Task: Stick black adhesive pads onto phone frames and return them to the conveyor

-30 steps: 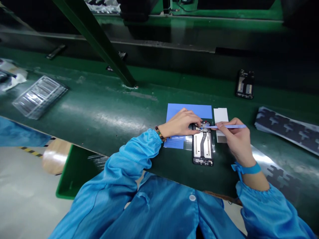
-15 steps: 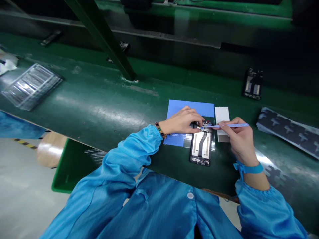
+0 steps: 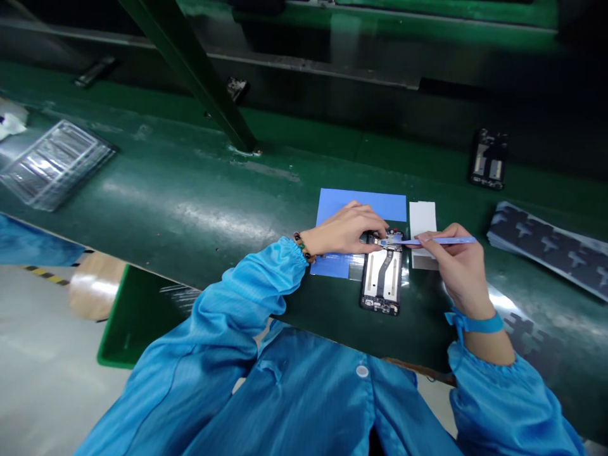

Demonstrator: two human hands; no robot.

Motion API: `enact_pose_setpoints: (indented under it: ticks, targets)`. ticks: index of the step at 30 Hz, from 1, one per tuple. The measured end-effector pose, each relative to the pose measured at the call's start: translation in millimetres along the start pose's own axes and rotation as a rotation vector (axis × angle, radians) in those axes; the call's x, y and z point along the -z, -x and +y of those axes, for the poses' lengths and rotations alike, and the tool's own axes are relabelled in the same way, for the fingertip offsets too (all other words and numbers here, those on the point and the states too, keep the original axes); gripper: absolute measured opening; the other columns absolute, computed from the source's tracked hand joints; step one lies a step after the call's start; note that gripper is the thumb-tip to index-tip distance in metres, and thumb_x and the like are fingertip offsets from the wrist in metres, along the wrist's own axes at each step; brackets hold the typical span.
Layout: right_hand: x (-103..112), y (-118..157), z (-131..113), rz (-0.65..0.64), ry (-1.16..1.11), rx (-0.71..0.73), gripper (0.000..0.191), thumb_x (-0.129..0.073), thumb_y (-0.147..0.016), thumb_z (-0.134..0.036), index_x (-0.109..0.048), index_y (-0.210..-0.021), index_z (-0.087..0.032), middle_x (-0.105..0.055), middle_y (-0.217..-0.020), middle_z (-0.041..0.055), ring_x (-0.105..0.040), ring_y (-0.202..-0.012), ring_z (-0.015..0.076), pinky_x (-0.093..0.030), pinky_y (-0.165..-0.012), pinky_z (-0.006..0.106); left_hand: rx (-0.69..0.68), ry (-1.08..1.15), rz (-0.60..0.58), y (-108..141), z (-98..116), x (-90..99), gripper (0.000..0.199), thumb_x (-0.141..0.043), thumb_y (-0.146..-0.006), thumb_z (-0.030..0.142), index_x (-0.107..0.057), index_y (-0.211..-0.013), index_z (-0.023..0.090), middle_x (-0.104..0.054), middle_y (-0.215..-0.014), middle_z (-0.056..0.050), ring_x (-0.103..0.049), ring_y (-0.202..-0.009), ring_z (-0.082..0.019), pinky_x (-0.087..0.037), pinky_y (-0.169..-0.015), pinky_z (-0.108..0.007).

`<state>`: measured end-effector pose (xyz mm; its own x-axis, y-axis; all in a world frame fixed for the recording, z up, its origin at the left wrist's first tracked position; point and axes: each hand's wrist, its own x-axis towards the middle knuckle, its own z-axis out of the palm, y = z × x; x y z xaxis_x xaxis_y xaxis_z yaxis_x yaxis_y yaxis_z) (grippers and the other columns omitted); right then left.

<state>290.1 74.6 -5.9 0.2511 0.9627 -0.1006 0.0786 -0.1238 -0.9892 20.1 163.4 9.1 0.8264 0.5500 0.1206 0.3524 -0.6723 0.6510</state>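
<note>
An opened smartphone [image 3: 381,278], its back off, lies on the bench with a black ribbon cable over a white inner plate. My left hand [image 3: 349,229] rests at its upper left; thumb and fingers close on the phone's top end, partly hiding it. My right hand [image 3: 458,269] grips a slim light-blue spudger [image 3: 449,240] like a pen. The spudger's tip reaches the circuit board at the top of the phone; what it touches there is too small to tell. A blue mat [image 3: 361,204] lies partly beneath my left hand, with white cards [image 3: 422,218] beside it.
Stacked dark printed sheets [image 3: 551,244] lie at the right. Another opened phone [image 3: 489,159] sits farther back on a dark strip. Clear plastic trays [image 3: 57,163] are at the left, a green post [image 3: 204,82] rises from the bench, and a green bin [image 3: 123,323] stands below.
The far phone at the right has shifted slightly right. A part behind the green post shows more. My hands and the phone between them keep nearly the same position.
</note>
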Motion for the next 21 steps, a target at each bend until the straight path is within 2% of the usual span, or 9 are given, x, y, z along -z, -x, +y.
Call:
enact_pose_setpoints:
  ticks: [5,12,21]
  targets:
    - [-4.3,1.8,-0.8,0.003,0.003,-0.004,0.053,-0.104,-0.073,-0.059,-0.062,-0.084,-0.028,-0.083,-0.091,-0.0009,-0.084,-0.086,0.0253,-0.071,-0.092,0.045,-0.002,0.016,0.007,0.4,0.4,-0.1,0.016,-0.075,-0.104,0.036,-0.081,-0.114,0.025,-0.081,-0.141,-0.006,-0.07,-0.131,-0.03,-0.04,-0.112,-0.047]
    - [-2.1,1.8,0.1,-0.002,-0.026,-0.009,0.05,-0.104,-0.075,-0.055,-0.063,-0.086,-0.027,-0.083,-0.092,-0.0007,-0.085,-0.091,0.025,-0.07,-0.093,0.043,0.0,0.015,0.009,-0.2,-0.2,-0.6,0.018,-0.075,-0.104,0.036,-0.082,-0.115,0.025,-0.081,-0.141,-0.007,-0.07,-0.13,-0.03,-0.041,-0.112,-0.048]
    - [-0.6,-1.4,2.1,-0.028,0.02,0.011,0.049,-0.102,-0.077,-0.057,-0.064,-0.086,-0.028,-0.083,-0.093,-0.0007,-0.085,-0.091,0.0259,-0.071,-0.092,0.046,-0.004,0.011,-0.002,-0.7,-0.2,-1.2,0.017,-0.075,-0.104,0.036,-0.083,-0.114,0.025,-0.081,-0.142,-0.007,-0.069,-0.131,-0.031,-0.041,-0.112,-0.049]
